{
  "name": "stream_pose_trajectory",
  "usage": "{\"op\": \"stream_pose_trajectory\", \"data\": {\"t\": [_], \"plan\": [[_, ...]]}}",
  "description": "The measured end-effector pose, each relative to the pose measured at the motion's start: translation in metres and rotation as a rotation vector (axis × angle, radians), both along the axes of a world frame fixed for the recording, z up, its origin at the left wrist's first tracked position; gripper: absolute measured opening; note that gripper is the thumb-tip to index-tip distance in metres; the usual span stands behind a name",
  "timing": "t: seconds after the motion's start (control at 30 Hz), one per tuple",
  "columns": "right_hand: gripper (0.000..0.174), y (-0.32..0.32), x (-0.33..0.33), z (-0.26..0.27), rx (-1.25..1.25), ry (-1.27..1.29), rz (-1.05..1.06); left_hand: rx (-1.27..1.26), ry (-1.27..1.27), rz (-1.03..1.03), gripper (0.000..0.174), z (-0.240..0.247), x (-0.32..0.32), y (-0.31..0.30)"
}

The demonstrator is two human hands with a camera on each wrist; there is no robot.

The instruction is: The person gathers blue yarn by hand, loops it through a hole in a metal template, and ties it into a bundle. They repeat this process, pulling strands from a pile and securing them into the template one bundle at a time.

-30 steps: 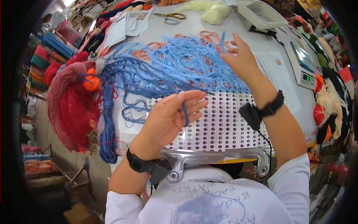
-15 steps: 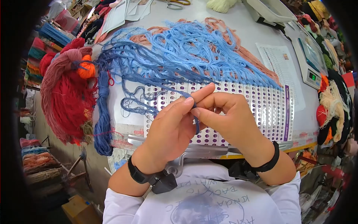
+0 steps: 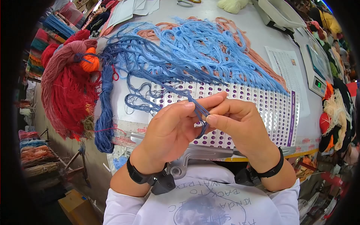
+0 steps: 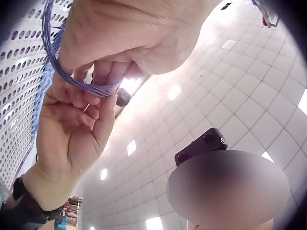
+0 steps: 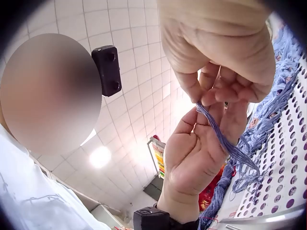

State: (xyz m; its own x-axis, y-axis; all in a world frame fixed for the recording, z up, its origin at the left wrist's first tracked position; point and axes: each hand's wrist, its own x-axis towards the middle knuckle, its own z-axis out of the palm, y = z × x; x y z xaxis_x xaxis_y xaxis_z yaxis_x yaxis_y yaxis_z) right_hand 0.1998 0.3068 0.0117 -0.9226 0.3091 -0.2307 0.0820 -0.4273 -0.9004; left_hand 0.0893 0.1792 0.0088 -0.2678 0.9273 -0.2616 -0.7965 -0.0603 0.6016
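Note:
A small bundle of dark blue yarn strands [image 3: 195,107] runs across both hands over the front of a white perforated board [image 3: 255,123]. My left hand [image 3: 168,127] holds the strands between thumb and forefinger, palm turned up. At its fingertips, my right hand [image 3: 240,125] pinches the same bundle with thumb and forefinger. Seen from the right wrist, the bundle [image 5: 223,136] trails from the right fingertips over the left fingers toward the board. Light blue yarn [image 3: 202,48] hangs in rows through the board's holes and spreads behind it, with peach yarn [image 3: 258,65] among it.
A dark blue skein [image 3: 105,116] hangs over the table's left edge beside red yarn [image 3: 75,97] and an orange ball [image 3: 90,60]. A metal clamp bar [image 3: 195,153] lines the front. A digital scale [image 3: 317,75], printed sheet [image 3: 285,67] and white tray [image 3: 281,13] stand right.
The right hand has come down from the far right of the light blue yarn to meet the left hand. The strands now fan out between both hands' fingertips.

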Motion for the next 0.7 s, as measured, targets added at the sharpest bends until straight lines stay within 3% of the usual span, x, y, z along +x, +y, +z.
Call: {"op": "stream_pose_trajectory", "data": {"t": [0.3, 0.37, 0.47, 0.7], "plan": [[0.012, 0.001, 0.004, -0.007, 0.054, 0.009, -0.029, -0.055, 0.126, 0.033, 0.05, 0.0, 0.006, 0.002], [0.011, 0.0, 0.005, -0.006, 0.055, 0.012, -0.042, 0.029, 0.406, 0.054, 0.044, -0.004, 0.008, 0.001], [0.009, -0.001, 0.006, -0.01, 0.034, 0.029, -0.073, 0.084, 0.305, 0.033, 0.036, -0.005, 0.006, 0.0], [0.006, -0.003, 0.005, -0.014, -0.118, 0.062, -0.212, -0.004, 0.362, 0.102, 0.031, -0.013, 0.0, 0.0]]}}
